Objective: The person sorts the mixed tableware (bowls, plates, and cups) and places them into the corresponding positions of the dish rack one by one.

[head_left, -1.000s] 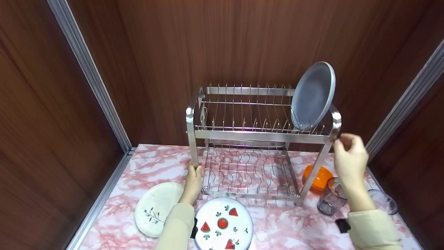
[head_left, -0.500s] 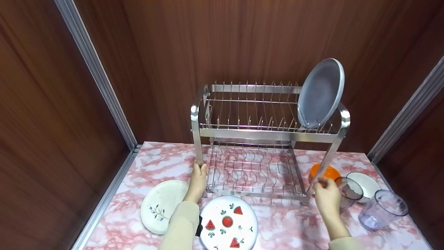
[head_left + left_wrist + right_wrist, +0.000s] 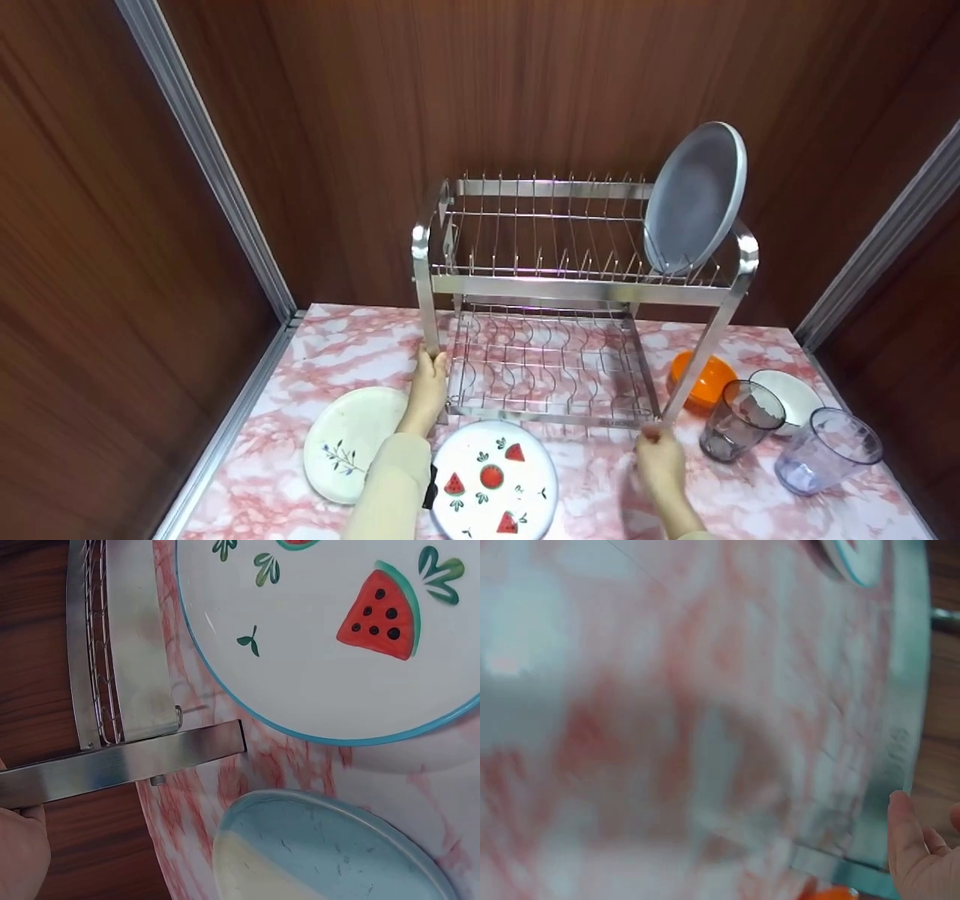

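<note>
The left hand (image 3: 427, 388) grips the dish rack (image 3: 577, 289), a watermelon plate (image 3: 495, 480) near that wrist; at the right hand (image 3: 661, 463) is the rack's corner, whether pinched I cannot tell.

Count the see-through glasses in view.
2: a gray glass right of the dish rack, nearer than the orange bowl; and a purple-tinted glass farther right. No others show.
</note>
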Action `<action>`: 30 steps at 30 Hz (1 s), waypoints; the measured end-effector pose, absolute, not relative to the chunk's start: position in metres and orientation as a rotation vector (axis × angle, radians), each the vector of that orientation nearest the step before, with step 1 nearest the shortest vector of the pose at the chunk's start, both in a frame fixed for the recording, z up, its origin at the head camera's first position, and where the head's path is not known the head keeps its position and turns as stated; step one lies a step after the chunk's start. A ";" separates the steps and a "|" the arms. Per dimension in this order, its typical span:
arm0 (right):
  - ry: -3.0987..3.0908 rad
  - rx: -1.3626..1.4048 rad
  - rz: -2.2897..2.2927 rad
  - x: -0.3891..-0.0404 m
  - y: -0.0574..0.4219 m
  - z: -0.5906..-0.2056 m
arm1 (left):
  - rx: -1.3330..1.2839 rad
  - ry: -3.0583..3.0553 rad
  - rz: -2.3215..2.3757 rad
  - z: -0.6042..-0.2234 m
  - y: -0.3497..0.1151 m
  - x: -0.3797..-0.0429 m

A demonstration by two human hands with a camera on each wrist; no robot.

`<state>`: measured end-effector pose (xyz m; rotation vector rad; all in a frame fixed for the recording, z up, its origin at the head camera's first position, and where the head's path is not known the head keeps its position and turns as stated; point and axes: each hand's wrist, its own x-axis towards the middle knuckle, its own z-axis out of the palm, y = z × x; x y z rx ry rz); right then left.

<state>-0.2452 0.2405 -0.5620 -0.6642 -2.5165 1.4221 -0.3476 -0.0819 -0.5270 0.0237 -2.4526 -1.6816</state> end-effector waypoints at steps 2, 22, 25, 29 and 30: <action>-2.551 -0.643 1.405 -0.243 0.235 -0.571 | 0.023 -2.454 -1.675 -0.527 -0.081 -0.348; -2.705 -0.605 1.563 -0.234 0.166 -0.609 | 0.016 -2.439 -1.707 -0.526 -0.081 -0.348; -2.731 -0.620 1.578 -0.235 0.155 -0.610 | 0.014 -2.431 -1.699 -0.527 -0.081 -0.349; -2.797 -0.600 1.518 -0.234 0.141 -0.612 | 0.009 -2.428 -1.684 -0.527 -0.081 -0.350; -2.814 -0.595 1.505 -0.233 0.138 -0.612 | 0.008 -2.428 -1.682 -0.527 -0.080 -0.350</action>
